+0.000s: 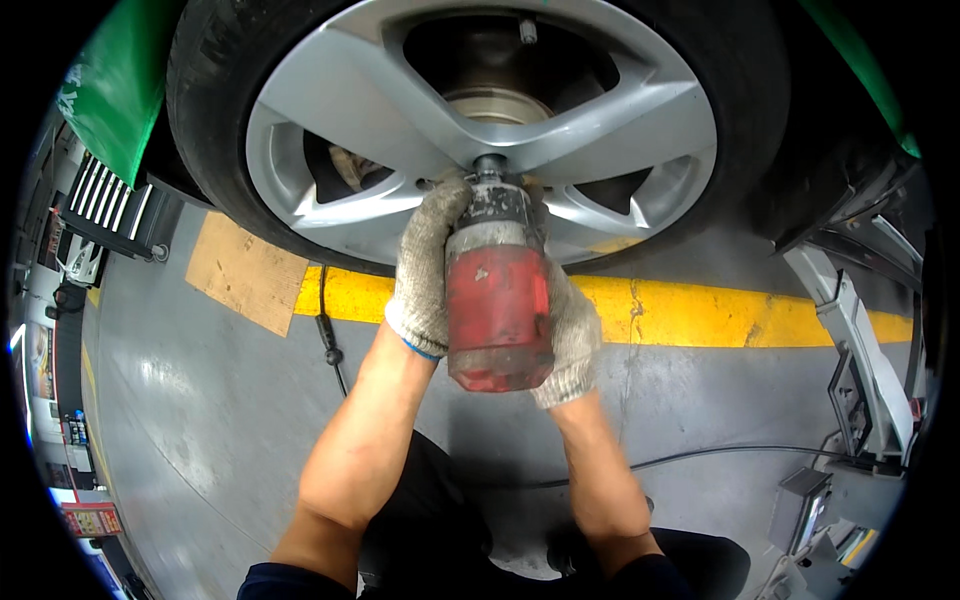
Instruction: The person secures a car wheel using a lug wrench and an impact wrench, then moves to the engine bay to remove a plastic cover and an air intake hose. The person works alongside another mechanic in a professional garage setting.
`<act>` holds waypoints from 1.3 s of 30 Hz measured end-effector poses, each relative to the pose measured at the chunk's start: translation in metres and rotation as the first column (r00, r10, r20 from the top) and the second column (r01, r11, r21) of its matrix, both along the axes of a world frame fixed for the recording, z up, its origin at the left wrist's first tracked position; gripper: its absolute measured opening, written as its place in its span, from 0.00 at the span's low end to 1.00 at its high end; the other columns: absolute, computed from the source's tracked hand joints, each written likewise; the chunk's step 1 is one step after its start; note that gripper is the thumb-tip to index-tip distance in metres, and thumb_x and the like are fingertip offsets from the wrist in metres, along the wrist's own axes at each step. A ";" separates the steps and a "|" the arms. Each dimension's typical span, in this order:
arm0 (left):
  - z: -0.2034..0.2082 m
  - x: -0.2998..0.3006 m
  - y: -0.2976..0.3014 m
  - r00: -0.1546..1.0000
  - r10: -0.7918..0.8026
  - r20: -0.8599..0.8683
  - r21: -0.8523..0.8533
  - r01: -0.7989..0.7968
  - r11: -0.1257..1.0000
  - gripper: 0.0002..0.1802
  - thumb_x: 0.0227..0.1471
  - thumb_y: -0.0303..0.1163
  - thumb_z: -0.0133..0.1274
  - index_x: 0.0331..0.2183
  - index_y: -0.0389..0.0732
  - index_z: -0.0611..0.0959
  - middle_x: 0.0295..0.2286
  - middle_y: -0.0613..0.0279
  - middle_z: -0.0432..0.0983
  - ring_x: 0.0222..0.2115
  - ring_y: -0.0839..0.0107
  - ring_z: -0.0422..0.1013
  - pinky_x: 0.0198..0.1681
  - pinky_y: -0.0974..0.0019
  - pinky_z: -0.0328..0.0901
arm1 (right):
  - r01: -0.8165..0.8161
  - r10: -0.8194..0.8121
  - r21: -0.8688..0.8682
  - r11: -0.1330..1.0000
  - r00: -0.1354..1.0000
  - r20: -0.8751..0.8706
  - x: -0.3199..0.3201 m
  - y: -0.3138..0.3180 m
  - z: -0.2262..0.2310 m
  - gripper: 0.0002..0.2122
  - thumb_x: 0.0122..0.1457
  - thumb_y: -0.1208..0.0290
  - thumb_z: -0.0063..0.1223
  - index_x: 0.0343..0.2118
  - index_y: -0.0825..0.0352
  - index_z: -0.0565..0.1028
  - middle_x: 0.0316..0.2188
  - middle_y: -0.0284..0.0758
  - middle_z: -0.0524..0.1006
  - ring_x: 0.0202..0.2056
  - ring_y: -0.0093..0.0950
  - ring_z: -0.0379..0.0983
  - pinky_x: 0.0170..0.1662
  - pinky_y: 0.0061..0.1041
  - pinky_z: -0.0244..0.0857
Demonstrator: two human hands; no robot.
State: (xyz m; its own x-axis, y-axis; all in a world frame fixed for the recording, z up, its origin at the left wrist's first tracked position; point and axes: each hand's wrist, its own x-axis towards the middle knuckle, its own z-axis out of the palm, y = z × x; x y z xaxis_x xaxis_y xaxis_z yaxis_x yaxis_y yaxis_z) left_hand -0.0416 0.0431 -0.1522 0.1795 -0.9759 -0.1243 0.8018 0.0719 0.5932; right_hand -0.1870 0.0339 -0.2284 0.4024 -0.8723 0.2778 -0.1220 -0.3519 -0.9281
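A worn red and black impact wrench (497,305) points away from me at the hub area of a silver alloy wheel (350,85). The socket (489,167) on its nose reaches into the wheel's centre; whether it sits on a bolt is hidden. My left hand (424,265), in a grey knit glove, is closed along the left side of the tool's front housing. On the right, my gloved right hand (573,335) grips the wrench from beside and beneath, its fingers mostly hidden by the body. The black tyre (215,130) surrounds the rim.
Green covers (120,90) hang beside the tyre. A cardboard sheet (240,270) and a yellow floor stripe (700,312) lie below the wheel. Cables (326,330) run over the grey floor. Metal lift parts (850,340) stand at right, a tool trolley (110,205) at far left.
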 end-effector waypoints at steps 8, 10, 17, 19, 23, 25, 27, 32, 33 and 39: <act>0.010 -0.010 0.007 0.995 0.086 0.044 0.113 -0.090 0.989 0.18 0.64 0.41 0.53 0.49 0.40 0.79 0.39 0.59 0.81 0.36 0.67 0.78 0.40 0.62 0.76 | -0.017 -0.024 0.266 0.964 0.988 0.150 -0.005 0.005 -0.002 0.20 0.61 0.66 0.57 0.55 0.68 0.75 0.47 0.42 0.81 0.46 0.39 0.79 0.49 0.34 0.74; 0.015 -0.014 0.011 0.967 0.168 0.189 0.157 -0.198 0.968 0.18 0.64 0.41 0.54 0.49 0.41 0.79 0.39 0.59 0.81 0.37 0.68 0.78 0.40 0.63 0.76 | 0.012 -0.042 0.229 0.973 0.991 0.130 -0.005 0.004 0.000 0.21 0.58 0.65 0.59 0.54 0.66 0.76 0.44 0.45 0.82 0.45 0.45 0.80 0.48 0.38 0.74; 0.008 -0.001 0.006 1.000 -0.025 0.015 0.068 0.024 0.997 0.21 0.65 0.46 0.52 0.49 0.39 0.79 0.38 0.57 0.81 0.37 0.67 0.78 0.42 0.60 0.76 | -0.012 0.014 0.039 0.999 0.999 -0.050 -0.005 0.007 0.003 0.24 0.64 0.62 0.56 0.58 0.71 0.72 0.49 0.40 0.79 0.47 0.32 0.78 0.50 0.32 0.74; 0.008 -0.001 0.009 1.000 -0.003 0.031 0.097 0.000 0.995 0.22 0.65 0.47 0.51 0.50 0.39 0.79 0.38 0.57 0.81 0.37 0.67 0.78 0.42 0.61 0.76 | -0.044 0.047 0.094 0.995 0.999 -0.025 -0.005 0.009 -0.001 0.25 0.68 0.60 0.54 0.61 0.72 0.69 0.53 0.37 0.77 0.50 0.26 0.76 0.52 0.30 0.74; 0.012 -0.003 0.013 0.971 0.121 0.206 0.195 -0.162 0.967 0.22 0.65 0.47 0.51 0.50 0.40 0.79 0.41 0.58 0.80 0.38 0.68 0.78 0.42 0.61 0.75 | 0.052 -0.048 0.077 0.996 0.998 -0.050 0.002 0.008 -0.011 0.26 0.57 0.61 0.61 0.57 0.69 0.73 0.45 0.41 0.80 0.46 0.37 0.78 0.49 0.36 0.73; 0.009 -0.003 0.014 0.975 0.105 0.196 0.203 -0.145 0.968 0.23 0.66 0.49 0.51 0.51 0.40 0.78 0.42 0.58 0.80 0.40 0.68 0.78 0.44 0.61 0.75 | 0.051 -0.041 0.081 0.995 0.992 -0.123 0.003 0.006 -0.012 0.27 0.58 0.60 0.60 0.58 0.69 0.72 0.46 0.42 0.79 0.48 0.39 0.77 0.51 0.38 0.72; 0.006 0.001 0.020 1.000 0.002 -0.017 0.191 0.002 0.982 0.26 0.65 0.50 0.51 0.53 0.39 0.78 0.43 0.57 0.80 0.42 0.67 0.78 0.46 0.61 0.75 | -0.002 0.031 0.192 0.981 0.989 -0.146 0.000 0.012 -0.016 0.27 0.67 0.58 0.50 0.63 0.70 0.67 0.55 0.40 0.74 0.54 0.34 0.74 0.57 0.36 0.72; 0.006 0.001 0.020 0.984 -0.163 0.068 0.175 0.149 0.973 0.34 0.64 0.56 0.49 0.57 0.37 0.76 0.47 0.55 0.79 0.44 0.65 0.78 0.50 0.59 0.74 | -0.008 0.036 0.179 0.984 0.988 -0.153 -0.006 0.016 -0.031 0.27 0.71 0.55 0.44 0.64 0.70 0.65 0.59 0.40 0.72 0.56 0.32 0.73 0.58 0.36 0.72; 0.005 0.003 0.020 0.983 -0.176 0.051 0.179 0.164 0.970 0.34 0.64 0.56 0.49 0.57 0.36 0.76 0.47 0.55 0.79 0.44 0.65 0.78 0.50 0.59 0.74 | -0.002 0.032 0.160 0.987 0.983 -0.182 -0.006 0.016 -0.029 0.27 0.71 0.54 0.44 0.64 0.70 0.65 0.59 0.40 0.72 0.56 0.32 0.73 0.58 0.35 0.72; -0.004 0.014 0.019 0.959 -0.250 0.134 0.159 0.228 0.961 0.39 0.66 0.59 0.43 0.64 0.38 0.68 0.59 0.46 0.70 0.56 0.57 0.72 0.60 0.52 0.69 | 0.037 -0.014 0.108 0.993 0.978 -0.209 -0.002 0.011 -0.022 0.31 0.65 0.51 0.56 0.62 0.70 0.67 0.55 0.37 0.75 0.52 0.28 0.75 0.56 0.32 0.72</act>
State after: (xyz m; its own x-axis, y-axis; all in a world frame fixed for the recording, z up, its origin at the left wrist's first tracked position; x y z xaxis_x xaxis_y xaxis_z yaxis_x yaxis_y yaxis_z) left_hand -0.0279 0.0623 -0.1566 -0.0293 -0.9672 -0.2524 0.6851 -0.2033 0.6995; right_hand -0.1889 0.0446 -0.2505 0.4185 -0.9036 0.0916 -0.3238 -0.2427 -0.9145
